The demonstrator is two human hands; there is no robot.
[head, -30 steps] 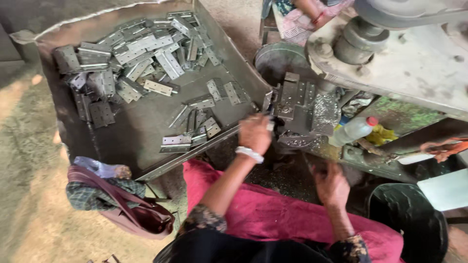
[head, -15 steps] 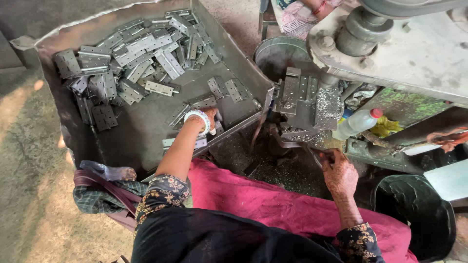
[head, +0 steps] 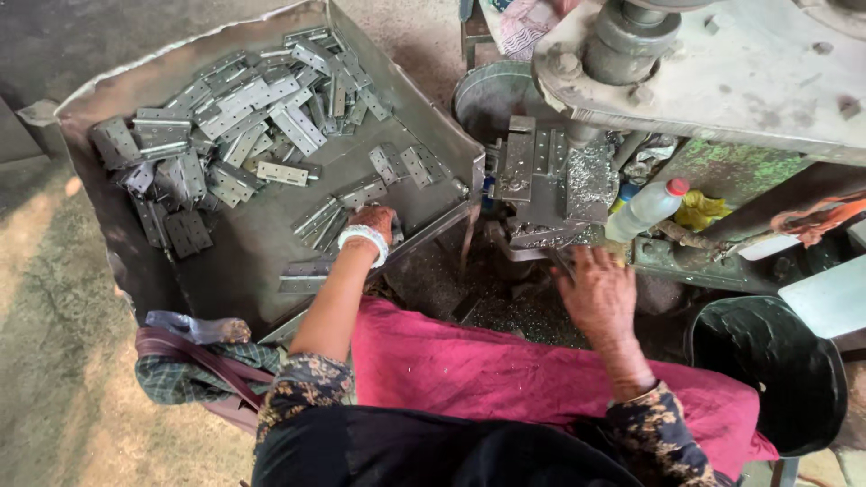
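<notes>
Your left hand is down in the tray, fingers curled onto the loose hinges at the near edge; whether one is actually gripped, you can't tell from here. The main heap sits at the far end, so the strays near you are the easy reach. Your right hand rests spread and empty just below the press die, close to where each piece goes. A bottle lies beside the die; a black bucket stands at your right.
</notes>
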